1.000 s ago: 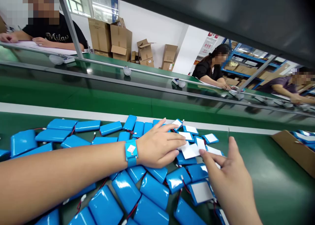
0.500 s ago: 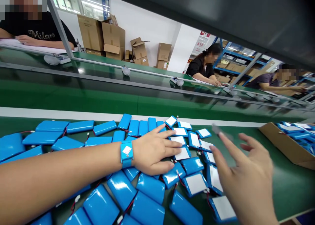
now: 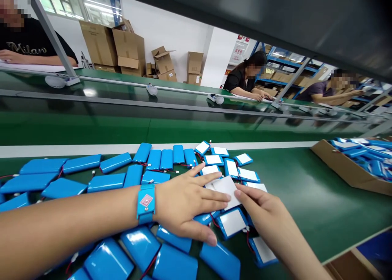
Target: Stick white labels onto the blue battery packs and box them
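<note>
My left hand [image 3: 192, 198], with a blue wrist strap [image 3: 146, 202], lies flat with fingers spread over several blue battery packs. Its fingertips rest on a white rectangular pad [image 3: 226, 186]. From the right, my right hand [image 3: 260, 202] pinches that pad's edge between thumb and fingers. Beneath, the surface it lies on is mostly hidden. Around the hands, some packs carry white pads on top, such as a battery pack [image 3: 232, 223] just below. Others are bare shiny blue, like the large battery pack [image 3: 175, 261] near the front. Thin red and black leads with white plugs trail from them.
At right stands a cardboard tray [image 3: 343, 165] heaped with blue packs. The green bench [image 3: 306, 190] has a white strip [image 3: 269, 145] along its back. Beyond it run metal rails [image 3: 116, 104]. Three people sit across the way. A dark shelf [image 3: 275, 23] overhangs above.
My right hand has come left and down from above the packs and now pinches a white pad by my left fingertips. My left hand stays spread. The view has shifted slightly.
</note>
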`<state>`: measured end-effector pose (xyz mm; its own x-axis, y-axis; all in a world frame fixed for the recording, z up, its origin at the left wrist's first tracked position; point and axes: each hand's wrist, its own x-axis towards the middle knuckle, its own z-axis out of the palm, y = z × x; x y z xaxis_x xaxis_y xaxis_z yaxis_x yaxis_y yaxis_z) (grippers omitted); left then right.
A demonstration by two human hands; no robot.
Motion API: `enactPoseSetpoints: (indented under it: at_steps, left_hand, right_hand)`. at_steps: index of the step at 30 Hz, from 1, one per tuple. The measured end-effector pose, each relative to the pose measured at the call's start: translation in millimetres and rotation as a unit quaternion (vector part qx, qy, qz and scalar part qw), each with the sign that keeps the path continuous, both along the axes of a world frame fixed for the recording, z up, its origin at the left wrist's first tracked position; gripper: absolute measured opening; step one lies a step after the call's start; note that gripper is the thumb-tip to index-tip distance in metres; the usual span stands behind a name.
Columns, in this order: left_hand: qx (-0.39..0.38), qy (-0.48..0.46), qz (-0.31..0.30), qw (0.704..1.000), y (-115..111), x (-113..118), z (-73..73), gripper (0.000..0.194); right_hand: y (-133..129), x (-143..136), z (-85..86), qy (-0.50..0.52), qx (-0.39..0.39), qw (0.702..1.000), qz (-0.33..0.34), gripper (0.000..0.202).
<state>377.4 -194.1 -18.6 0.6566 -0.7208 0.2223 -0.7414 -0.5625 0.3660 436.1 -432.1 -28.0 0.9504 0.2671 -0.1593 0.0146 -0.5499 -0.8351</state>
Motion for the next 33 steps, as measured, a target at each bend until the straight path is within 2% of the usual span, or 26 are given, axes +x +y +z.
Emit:
enactPoseSetpoints:
  at_steps: [3, 6, 8, 11, 14, 18, 20, 24, 30, 33]
  left_hand:
    - [-0.006, 0.002, -0.004, 1.000, -1, 1, -1.5, 0.077]
    - [-0.012, 0.003, -0.005, 1.000, 0, 2, -1.3, 0.079]
    - [-0.007, 0.002, -0.006, 1.000, 1, 2, 0.8, 0.077]
    - [0.014, -0.015, -0.011, 1.000, 6, -1, 8.1, 0.064]
    - [0.050, -0.035, -0.008, 0.998, 10, -12, 16.1, 0.051]
    - [0.084, -0.053, 0.060, 0.993, 5, -40, 16.4, 0.063]
    - [0.080, -0.055, 0.088, 0.991, 0, -53, 11.3, 0.071]
    - [0.066, -0.056, 0.101, 0.991, -8, -67, -0.6, 0.078]
    - [0.059, -0.076, 0.085, 0.992, -5, -69, -3.1, 0.077]
    - [0.027, -0.056, 0.088, 0.994, -1, -65, -4.2, 0.086]
  right_hand:
    - [1, -5, 2.1, -0.132, -0.057, 0.990, -0.004, 0.051]
    - [-2, -8, 13.9, -0.305, -0.153, 0.939, -0.046, 0.081]
    - [-7, -13, 23.6, -0.348, -0.177, 0.916, -0.091, 0.082]
    - [-13, -30, 32.1, -0.220, -0.116, 0.958, -0.142, 0.052]
    - [-13, -56, 30.5, -0.082, -0.049, 0.986, -0.136, 0.052]
    - [2, -75, 22.2, -0.005, -0.005, 0.990, -0.139, 0.052]
    - [12, -74, 19.1, 0.009, -0.004, 0.989, -0.145, 0.051]
    - [30, -65, 17.2, 0.003, -0.012, 0.996, -0.087, 0.056]
    - [38, -65, 11.7, -0.044, -0.061, 0.997, -0.013, 0.056]
    - [37, -67, 2.4, -0.114, -0.114, 0.987, 0.009, 0.053]
